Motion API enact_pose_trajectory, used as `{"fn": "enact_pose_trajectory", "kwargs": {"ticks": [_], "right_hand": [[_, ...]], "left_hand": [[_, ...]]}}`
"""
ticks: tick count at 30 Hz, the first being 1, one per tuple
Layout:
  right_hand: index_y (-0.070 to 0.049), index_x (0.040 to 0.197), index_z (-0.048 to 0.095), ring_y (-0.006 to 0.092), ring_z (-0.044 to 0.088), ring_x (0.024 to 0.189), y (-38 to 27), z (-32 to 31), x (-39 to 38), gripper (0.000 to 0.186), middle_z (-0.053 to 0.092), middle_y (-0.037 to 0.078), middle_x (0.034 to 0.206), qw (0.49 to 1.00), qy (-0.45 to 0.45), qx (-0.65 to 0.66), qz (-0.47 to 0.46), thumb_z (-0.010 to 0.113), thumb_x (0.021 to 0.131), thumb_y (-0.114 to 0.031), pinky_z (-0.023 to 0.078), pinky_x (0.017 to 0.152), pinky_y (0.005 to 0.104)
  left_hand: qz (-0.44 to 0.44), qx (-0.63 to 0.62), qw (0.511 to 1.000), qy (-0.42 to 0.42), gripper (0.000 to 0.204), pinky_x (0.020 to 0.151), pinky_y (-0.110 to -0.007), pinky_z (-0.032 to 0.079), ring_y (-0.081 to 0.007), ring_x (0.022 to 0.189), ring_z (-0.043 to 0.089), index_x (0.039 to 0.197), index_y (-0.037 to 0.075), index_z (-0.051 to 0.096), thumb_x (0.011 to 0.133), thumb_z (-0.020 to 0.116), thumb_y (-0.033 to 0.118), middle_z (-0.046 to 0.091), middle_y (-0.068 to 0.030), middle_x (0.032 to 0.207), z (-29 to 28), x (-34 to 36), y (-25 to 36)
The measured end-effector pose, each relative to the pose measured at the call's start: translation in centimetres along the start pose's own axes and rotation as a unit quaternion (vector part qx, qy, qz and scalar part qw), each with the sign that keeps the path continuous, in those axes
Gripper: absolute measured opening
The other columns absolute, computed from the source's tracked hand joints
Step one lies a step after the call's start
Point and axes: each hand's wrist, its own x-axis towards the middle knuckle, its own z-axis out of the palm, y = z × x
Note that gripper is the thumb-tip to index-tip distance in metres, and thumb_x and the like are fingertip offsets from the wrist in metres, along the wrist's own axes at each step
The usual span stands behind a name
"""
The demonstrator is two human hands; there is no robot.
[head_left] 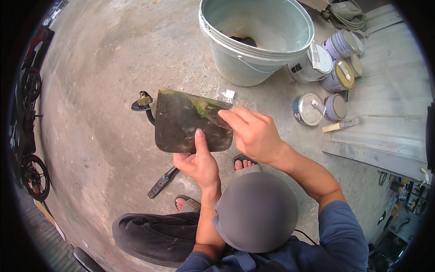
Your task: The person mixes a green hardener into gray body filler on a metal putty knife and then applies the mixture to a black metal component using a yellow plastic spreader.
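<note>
Head view: here's the left hand (201, 165), fingers clamped on a dark, flat, round-cornered panel (179, 124), mid-scene above the grey concrete floor (104, 136). Right hand (256, 131) has fingers together, pinching a thin see-through piece (217, 119) over the panel's right side. Panel partly blocks a black curved fitting (142, 107) at left! Near left, a black metal bar (161, 183); far, a pale plastic bucket (242, 68); right, round paint cans (329, 82). Smooth grey dome-shaped cap (258, 213) hides the lap.

Soft, even light; edges curved, black
</note>
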Motion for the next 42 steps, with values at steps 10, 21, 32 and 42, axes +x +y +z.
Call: {"fn": "enact_pose_trajectory", "kwargs": {"ticks": [10, 21, 32, 42], "right_hand": [[-0.003, 0.106, 0.068, 0.0281, 0.069, 0.076, -0.3, -1.1, 0.4, 0.042, 0.068, 0.009, 0.091, 0.999, -0.031, -0.030, -0.007, 0.062, 0.067, 0.007, 0.056, 0.062, 0.0370], [-0.010, 0.117, 0.071, 0.0313, 0.062, 0.119, 2.7, -3.2, 2.0, 0.057, 0.066, 0.013, 0.124, 0.976, -0.121, 0.128, -0.126, 0.057, 0.066, 0.012, 0.047, 0.105, 0.0451], [0.000, 0.108, 0.068, 0.0141, 0.066, 0.085, 4.5, -6.8, -0.4, 0.019, 0.072, 0.009, 0.100, 0.965, 0.046, 0.214, 0.143, 0.060, 0.097, -0.013, 0.053, 0.075, 0.0281], [-0.001, 0.121, 0.061, 0.0122, 0.065, 0.097, 1.8, 2.5, -0.8, 0.028, 0.069, 0.007, 0.113, 0.677, 0.113, 0.645, 0.337, 0.057, 0.103, -0.022, 0.053, 0.083, 0.0282]], "left_hand": [[-0.013, -0.022, 1.000, 0.003, 0.019, 0.082, -0.028, 0.052, -0.0143, 0.091, 0.064, 0.112, -0.007, 0.062, 0.093, 0.063, -0.005, 0.068, -0.0118, 0.106, -0.2, 0.3, -0.4], [-0.243, -0.260, 0.933, -0.049, 0.044, 0.094, -0.035, 0.052, -0.0232, 0.105, 0.066, 0.127, -0.006, 0.054, 0.085, 0.063, -0.014, 0.065, -0.0165, 0.120, -2.7, 2.6, 0.1], [-0.101, -0.234, 0.962, -0.092, 0.029, 0.090, -0.036, 0.054, -0.0216, 0.101, 0.066, 0.120, -0.003, 0.061, 0.092, 0.062, -0.006, 0.068, -0.0141, 0.113, -2.3, 2.3, 1.8], [0.046, -0.131, 0.988, -0.074, 0.019, 0.090, -0.032, 0.052, -0.0153, 0.097, 0.065, 0.113, -0.004, 0.065, 0.095, 0.064, 0.000, 0.069, -0.0105, 0.110, -1.4, 0.0, 0.2]]}}
